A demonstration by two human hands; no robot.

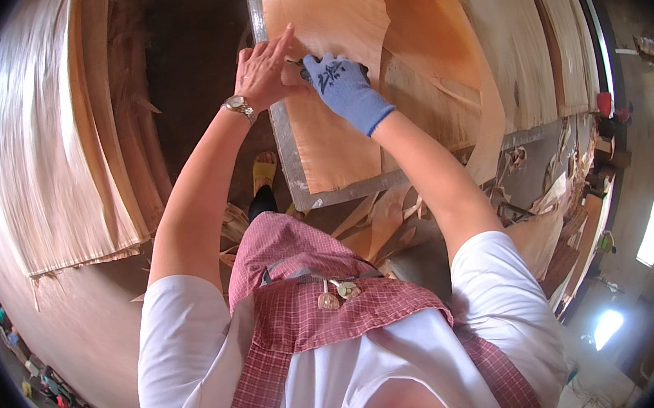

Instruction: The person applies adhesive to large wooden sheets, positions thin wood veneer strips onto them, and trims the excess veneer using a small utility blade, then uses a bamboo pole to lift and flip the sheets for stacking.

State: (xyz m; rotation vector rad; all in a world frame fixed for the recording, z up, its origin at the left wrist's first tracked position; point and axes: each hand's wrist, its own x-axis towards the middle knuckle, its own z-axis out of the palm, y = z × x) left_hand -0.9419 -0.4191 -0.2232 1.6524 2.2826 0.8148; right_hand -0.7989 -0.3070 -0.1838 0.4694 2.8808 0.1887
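A thin sheet of wood veneer [336,144] lies over the metal-edged corner of a table [317,199]. My left hand [267,71], bare and with a wristwatch [238,104] at the wrist, rests at the sheet's left edge with its fingers extended and thumb apart. Beside it, my right hand [345,87] wears a blue knit glove with dark markings and is curled over the sheet. A small dark tool [303,71] shows partly at its fingertips; its kind cannot be told. To the right, a darker orange veneer piece [434,28] curls up over paler sheets.
A tall stack of veneer sheets [55,141] stands to the left, across a dark gap. More pale sheets [500,40] lie at the right. Torn veneer scraps [379,222] hang or lie below the table's near edge. A foot in a yellow sandal [263,172] shows beneath.
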